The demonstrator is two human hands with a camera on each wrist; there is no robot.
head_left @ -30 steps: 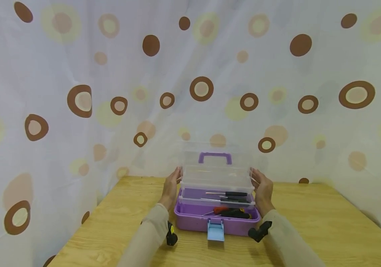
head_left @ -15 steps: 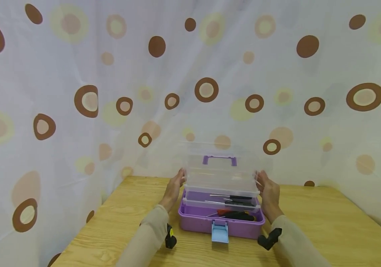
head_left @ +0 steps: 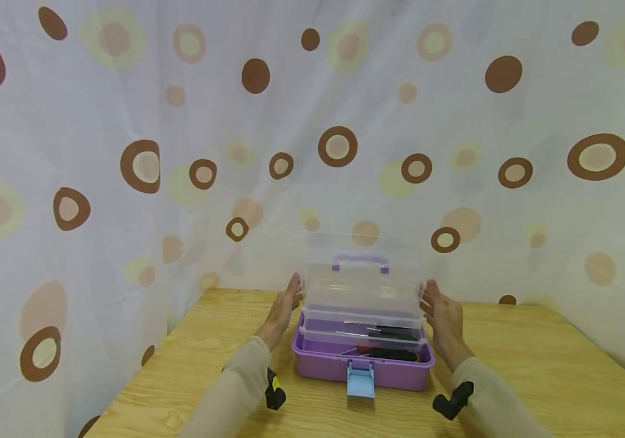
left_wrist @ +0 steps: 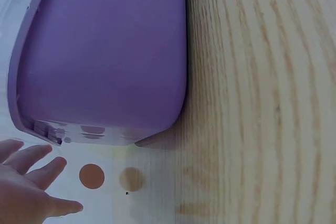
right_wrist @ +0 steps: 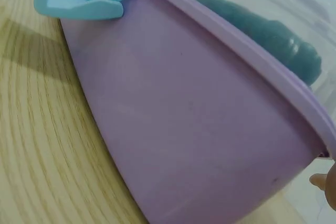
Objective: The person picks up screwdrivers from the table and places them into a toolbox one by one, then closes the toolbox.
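A purple toolbox (head_left: 334, 365) with a lowered light-blue latch (head_left: 361, 380) sits on the wooden table. Its clear plastic lid (head_left: 364, 243) stands raised at the back, and a purple handle (head_left: 360, 260) shows faintly through it. Clear trays (head_left: 364, 316) tier above the base. Several black-handled screwdrivers (head_left: 391, 354) lie in the box, one partly red. My left hand (head_left: 281, 307), fingers extended and spread, is at the left side of the clear parts. On the opposite side is my right hand (head_left: 445, 319), fingers fairly straight. Whether either hand touches the plastic is unclear.
The wooden table (head_left: 509, 365) extends to both sides of the box. A white sheet (head_left: 345, 201) with brown and pale circles hangs behind the table and along its sides. A black wrist device (head_left: 453, 400) sits on my right sleeve.
The view has turned slightly left, so the toolbox appears farther right. The handle looks lower and fainter through the lid. Both hands remain beside the clear parts, forearms slightly farther apart.
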